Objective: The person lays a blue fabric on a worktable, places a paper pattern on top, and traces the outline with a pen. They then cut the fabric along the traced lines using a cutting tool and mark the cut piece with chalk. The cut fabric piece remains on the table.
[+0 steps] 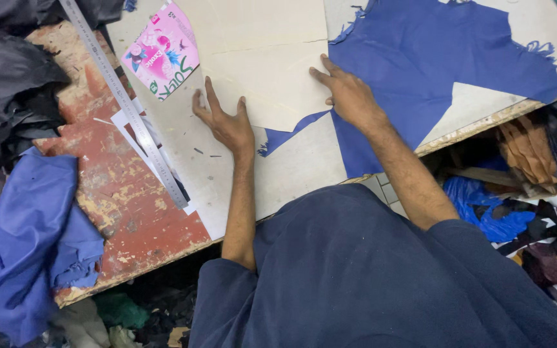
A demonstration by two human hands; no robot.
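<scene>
Pressing spread hands (227,122) (349,96) flat on cream pattern card (272,84), blue fabric (420,64) underneath, steel ruler (124,103), pink packet (161,51) nearby

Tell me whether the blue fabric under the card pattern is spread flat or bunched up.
Spread flat: the blue fabric lies smooth on the table, partly under the card pattern pressed by both hands.

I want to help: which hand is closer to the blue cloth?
Right hand: it rests at the edge of the blue fabric sheet. Left hand lies flat on the cream paper pattern.

Two hands (227,122), one ruler (124,103), one pink packet (161,51).
</scene>
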